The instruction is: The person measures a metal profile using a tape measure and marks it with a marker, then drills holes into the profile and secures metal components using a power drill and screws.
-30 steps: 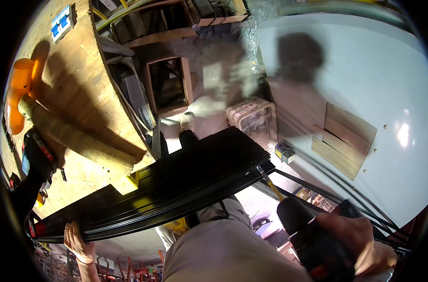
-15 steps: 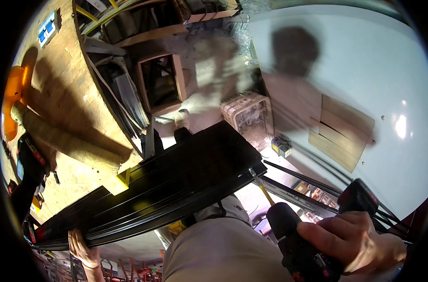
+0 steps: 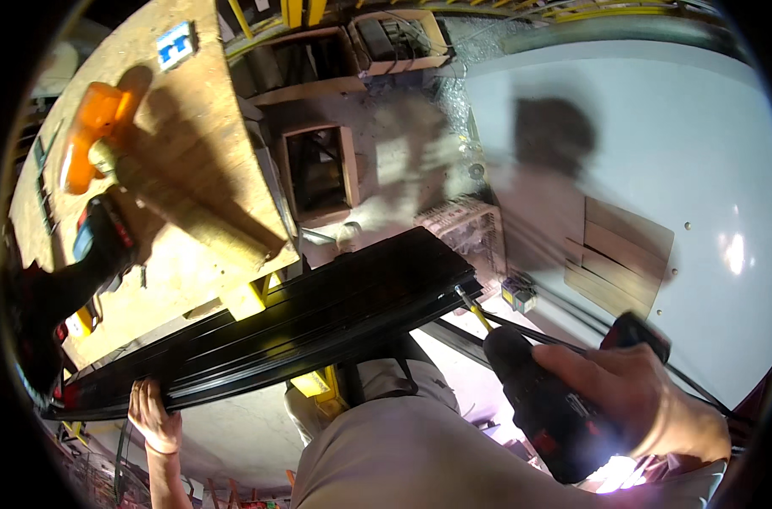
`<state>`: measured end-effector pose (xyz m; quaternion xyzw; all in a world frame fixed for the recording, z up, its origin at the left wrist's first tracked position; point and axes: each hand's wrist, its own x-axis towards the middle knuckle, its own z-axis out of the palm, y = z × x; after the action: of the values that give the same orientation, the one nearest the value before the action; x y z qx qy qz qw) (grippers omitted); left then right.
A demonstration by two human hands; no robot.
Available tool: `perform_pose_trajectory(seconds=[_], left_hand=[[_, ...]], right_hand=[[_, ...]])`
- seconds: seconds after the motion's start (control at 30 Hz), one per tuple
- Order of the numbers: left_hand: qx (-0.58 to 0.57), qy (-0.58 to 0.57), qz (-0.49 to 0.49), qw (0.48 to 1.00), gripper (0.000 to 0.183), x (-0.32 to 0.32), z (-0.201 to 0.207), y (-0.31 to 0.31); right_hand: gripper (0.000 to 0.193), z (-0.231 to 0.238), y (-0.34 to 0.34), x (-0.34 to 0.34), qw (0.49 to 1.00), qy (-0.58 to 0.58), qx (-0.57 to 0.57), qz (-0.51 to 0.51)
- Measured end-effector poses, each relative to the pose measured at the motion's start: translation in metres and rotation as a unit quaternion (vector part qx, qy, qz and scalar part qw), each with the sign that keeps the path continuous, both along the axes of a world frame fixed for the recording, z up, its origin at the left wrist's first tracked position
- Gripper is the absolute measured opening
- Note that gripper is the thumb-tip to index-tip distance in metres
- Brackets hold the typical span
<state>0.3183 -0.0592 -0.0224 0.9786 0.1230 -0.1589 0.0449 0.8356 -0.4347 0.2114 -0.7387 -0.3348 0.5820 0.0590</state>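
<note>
A long stack of black profiles (image 3: 318,314) lies across in front of me, running from the lower left up to the right. My left hand (image 3: 154,416) grips the near edge of the stack towards its left end, fingers curled over it. In my right hand (image 3: 619,394) is a black cordless drill (image 3: 538,407). Its slim driver bit (image 3: 473,309), yellow along the shaft, points at the stack's right end. The tip meets or nearly meets the corner there; I cannot tell which. A yellow support (image 3: 248,299) touches the stack's far side, and another yellow piece (image 3: 318,383) shows beneath.
On the wooden bench (image 3: 225,110) at left lie an orange tool (image 3: 89,136), a wooden mallet (image 3: 178,204) and another cordless tool (image 3: 97,233). Cardboard boxes (image 3: 348,165) and a plastic crate (image 3: 471,229) stand beyond. A large white panel (image 3: 657,127) fills the right side.
The view has shifted, so the bench and boxes sit farther right. Both hands keep their holds, and the bit stays by the stack's right end.
</note>
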Motion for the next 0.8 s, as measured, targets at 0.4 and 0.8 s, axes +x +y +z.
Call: perform_pose_trajectory(seconds=[0.4, 0.8], left_hand=[[-0.048, -0.153, -0.034, 0.986, 0.039, 0.083, 0.038, -0.007], [-0.125, -0.145, 0.012, 0.981, 0.045, 0.053, -0.004, -0.011]], right_hand=[[0.057, -0.009, -0.035, -0.053, 0.933, -0.254, 0.25, -0.041], [0.057, 0.08, -0.007, -0.147, 0.962, -0.069, 0.196, -0.178]])
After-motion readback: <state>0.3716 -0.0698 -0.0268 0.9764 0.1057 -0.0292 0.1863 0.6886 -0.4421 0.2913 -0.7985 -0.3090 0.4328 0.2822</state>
